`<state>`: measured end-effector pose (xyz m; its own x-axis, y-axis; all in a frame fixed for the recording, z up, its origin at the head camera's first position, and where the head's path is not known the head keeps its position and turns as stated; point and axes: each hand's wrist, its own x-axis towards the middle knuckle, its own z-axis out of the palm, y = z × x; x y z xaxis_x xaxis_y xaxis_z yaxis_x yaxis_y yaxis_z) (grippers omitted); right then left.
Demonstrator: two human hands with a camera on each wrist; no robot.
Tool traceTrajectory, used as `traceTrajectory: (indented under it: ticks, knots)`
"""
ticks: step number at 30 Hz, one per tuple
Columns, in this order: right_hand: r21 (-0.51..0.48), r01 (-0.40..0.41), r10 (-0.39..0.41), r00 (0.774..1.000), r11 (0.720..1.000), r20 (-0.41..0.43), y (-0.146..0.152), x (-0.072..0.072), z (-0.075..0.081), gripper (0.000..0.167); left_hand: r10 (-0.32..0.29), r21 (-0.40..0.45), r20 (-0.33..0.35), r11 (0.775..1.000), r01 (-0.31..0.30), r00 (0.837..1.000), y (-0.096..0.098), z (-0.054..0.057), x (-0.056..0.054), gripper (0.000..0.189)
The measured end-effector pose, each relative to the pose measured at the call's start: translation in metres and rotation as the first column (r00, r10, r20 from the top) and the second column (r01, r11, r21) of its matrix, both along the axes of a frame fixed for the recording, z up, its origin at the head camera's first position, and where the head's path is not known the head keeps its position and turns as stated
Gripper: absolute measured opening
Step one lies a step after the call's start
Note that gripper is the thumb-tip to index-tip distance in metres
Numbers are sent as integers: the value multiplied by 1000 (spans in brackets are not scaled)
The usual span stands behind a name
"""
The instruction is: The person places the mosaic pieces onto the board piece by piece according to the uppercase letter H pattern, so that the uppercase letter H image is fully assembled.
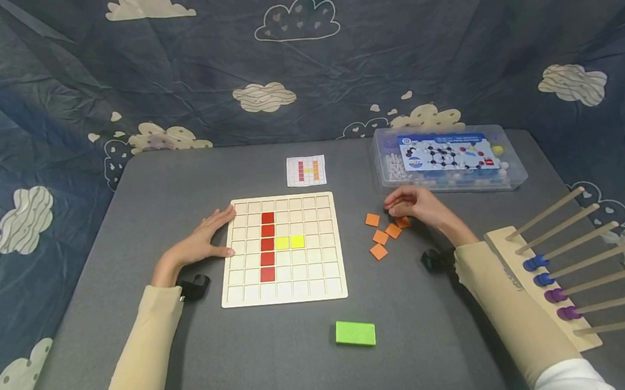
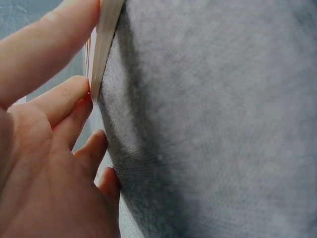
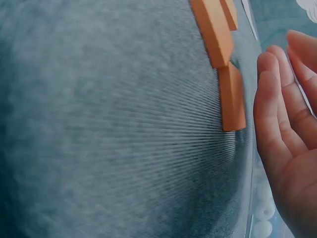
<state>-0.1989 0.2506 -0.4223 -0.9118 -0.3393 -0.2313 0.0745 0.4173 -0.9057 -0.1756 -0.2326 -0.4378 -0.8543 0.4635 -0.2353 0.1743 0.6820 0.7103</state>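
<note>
A pale wooden grid board (image 1: 292, 290) lies on the table, bearing a column of red tiles (image 1: 267, 244) and two yellow tiles (image 1: 297, 241) to its right. Along the board's left edge rests my left hand (image 1: 206, 239), thumb and fingers spread; the left wrist view shows fingertips touching the board's side (image 2: 106, 44). My right hand (image 1: 415, 204) hovers over several loose orange tiles (image 1: 380, 237) right of the board. In the right wrist view its fingers (image 3: 267, 104) are gently bent, apart from the orange tiles (image 3: 232, 99), with nothing visible between them.
A small pattern card (image 1: 306, 171) lies behind the board. At the back right stands a clear plastic box (image 1: 449, 181) of model parts. A wooden peg rack (image 1: 540, 290) with blue and purple beads is beside my right forearm. A green block (image 1: 355, 333) lies in front.
</note>
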Motion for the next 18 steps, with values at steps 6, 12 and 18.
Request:
traceTrajectory:
  ticks: [6, 12, 18]
  knots:
    - [76, -26, 30, 998, 997, -53, -10, 1, -4, 25, 1, 5, 1, 1000, -1, 1000, 0, 0, 0, 95]
    - [256, -43, 86, 984, 966, -158, -29, 0, -7, 22, 4, 3, -2, 1000, -4, 1000, 0, -1, 1, 94]
    - [335, -60, 129, 974, 940, -187, -43, 0, -9, 20, 5, 1, -9, 1000, -5, 1000, 0, -1, 0, 95]
